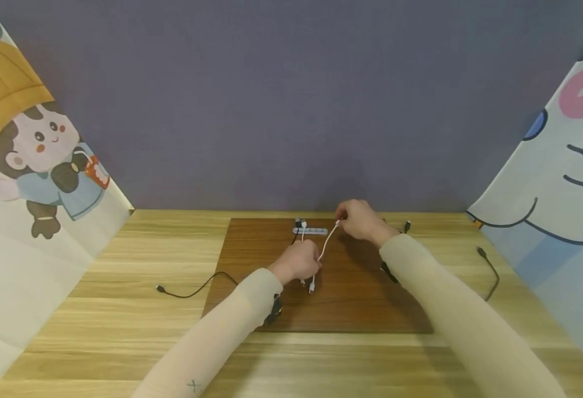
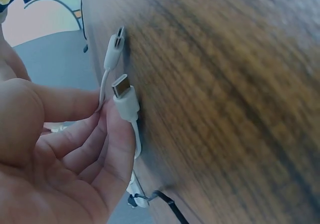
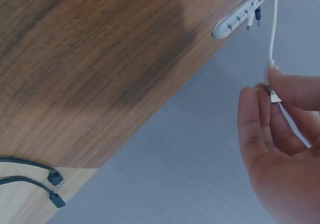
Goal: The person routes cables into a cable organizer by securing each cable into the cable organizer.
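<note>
A white charging cable [image 1: 327,243] stretches between my two hands above the dark wooden board [image 1: 351,309]. My left hand [image 1: 298,260] pinches it between thumb and forefinger, just behind a small metal-tipped plug [image 2: 115,49]. A second white plug [image 2: 127,104] hangs beside those fingertips. Farther right, my right hand [image 1: 361,220] pinches the cable's other end, its white connector [image 3: 275,97] partly hidden by the fingers. Near the board's back edge sits a pale slotted cable holder [image 1: 316,231]; a white cable and a black one sit in its left end.
A black cable [image 1: 197,291] trails off the board's left side onto the light wood table [image 1: 122,326]. To the right are another black cable [image 1: 494,276] and a black plug [image 1: 407,226]. A grey panel [image 1: 291,110] rises behind the table.
</note>
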{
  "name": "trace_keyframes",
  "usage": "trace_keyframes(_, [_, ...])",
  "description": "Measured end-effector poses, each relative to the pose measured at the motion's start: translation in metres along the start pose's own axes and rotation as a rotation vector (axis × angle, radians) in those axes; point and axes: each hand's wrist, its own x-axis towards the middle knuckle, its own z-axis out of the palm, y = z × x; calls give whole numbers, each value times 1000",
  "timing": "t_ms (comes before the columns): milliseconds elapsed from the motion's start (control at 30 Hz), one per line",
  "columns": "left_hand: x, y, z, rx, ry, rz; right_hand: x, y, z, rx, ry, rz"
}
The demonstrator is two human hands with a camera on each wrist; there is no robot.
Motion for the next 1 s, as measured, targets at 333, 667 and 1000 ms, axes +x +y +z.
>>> trace_keyframes(333, [1,0,-1,26,-2,22,19,-14,6,26,12,23])
trace_keyframes(667, [4,4,-1,29,11,14,36,-25,19,37,4,17])
trace_keyframes(1000, [6,2,-1,-6,7,-38,51,-22,37,28,-23,30])
